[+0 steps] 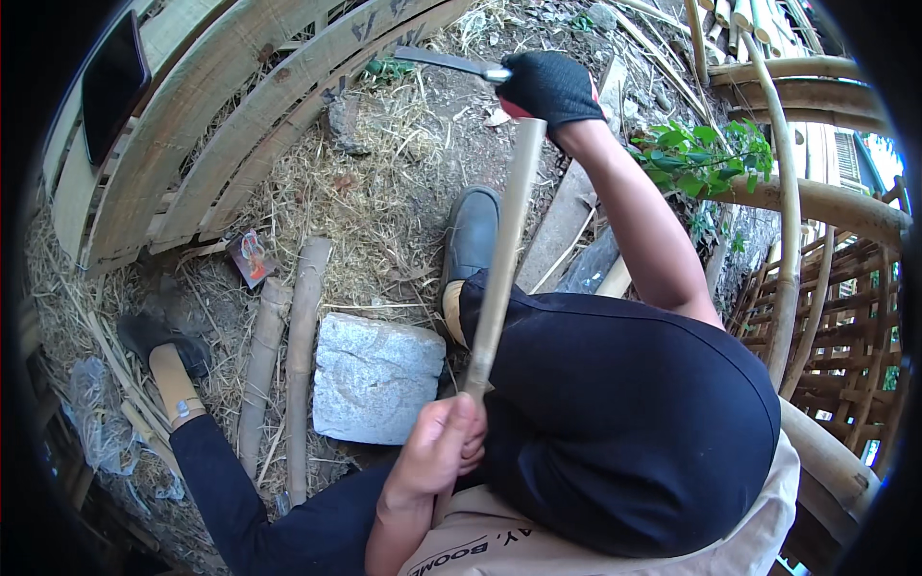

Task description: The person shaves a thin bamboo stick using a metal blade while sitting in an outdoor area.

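Note:
My bare left hand (444, 444) is closed round the lower part of a bamboo stick (506, 250). The stick slants up and away from my lap, its far end just below my other hand. My right hand (554, 88), in a black and red glove, grips a knife (447, 61) by its handle. The long grey blade points left toward the wooden planks, apart from the stick. A pale stone block (376, 377) sits on the ground left of the stick, between my legs.
Two bamboo pieces (305, 355) lie left of the block. Wooden planks (221, 125) stand at the left, with a phone (113, 86) on them. Bamboo poles (783, 211) and a green plant (696, 158) are at the right. Straw covers the ground; a plastic bag (101, 418) lies far left.

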### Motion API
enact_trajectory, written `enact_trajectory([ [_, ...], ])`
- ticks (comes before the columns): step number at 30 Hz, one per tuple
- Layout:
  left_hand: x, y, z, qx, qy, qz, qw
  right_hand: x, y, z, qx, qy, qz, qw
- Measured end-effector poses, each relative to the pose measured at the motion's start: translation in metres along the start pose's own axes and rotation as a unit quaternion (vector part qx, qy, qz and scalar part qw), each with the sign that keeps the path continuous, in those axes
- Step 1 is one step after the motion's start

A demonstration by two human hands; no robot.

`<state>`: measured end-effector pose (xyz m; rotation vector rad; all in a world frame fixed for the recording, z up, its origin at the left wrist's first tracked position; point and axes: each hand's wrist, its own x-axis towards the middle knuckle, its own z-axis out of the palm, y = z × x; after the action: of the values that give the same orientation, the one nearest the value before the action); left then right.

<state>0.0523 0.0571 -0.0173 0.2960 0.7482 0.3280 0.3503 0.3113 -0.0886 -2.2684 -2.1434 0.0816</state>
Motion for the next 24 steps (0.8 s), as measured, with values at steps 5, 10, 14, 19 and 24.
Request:
enact_trajectory([
  [5, 0.000, 0.014, -0.042, -0.099, 0.053, 0.034, 0.993, -0.006, 0.050, -0.019, 0.108, 0.014, 0.086, 0.990],
  [10, 0.009, 0.013, -0.041, -0.106, 0.050, 0.004, 0.993, -0.055, 0.015, -0.016, 0.182, -0.040, -0.003, 0.982],
  [14, 0.006, 0.016, -0.043, -0.106, 0.067, 0.010, 0.992, -0.083, -0.031, -0.021, 0.233, -0.080, -0.096, 0.964],
  [19, 0.009, 0.013, -0.038, -0.083, 0.079, 0.015, 0.993, -0.080, -0.046, -0.028, 0.138, -0.103, -0.150, 0.974],
  [24, 0.006, 0.012, -0.032, -0.052, 0.111, 0.015, 0.992, -0.071, -0.050, -0.020, 0.091, -0.105, -0.160, 0.977],
])
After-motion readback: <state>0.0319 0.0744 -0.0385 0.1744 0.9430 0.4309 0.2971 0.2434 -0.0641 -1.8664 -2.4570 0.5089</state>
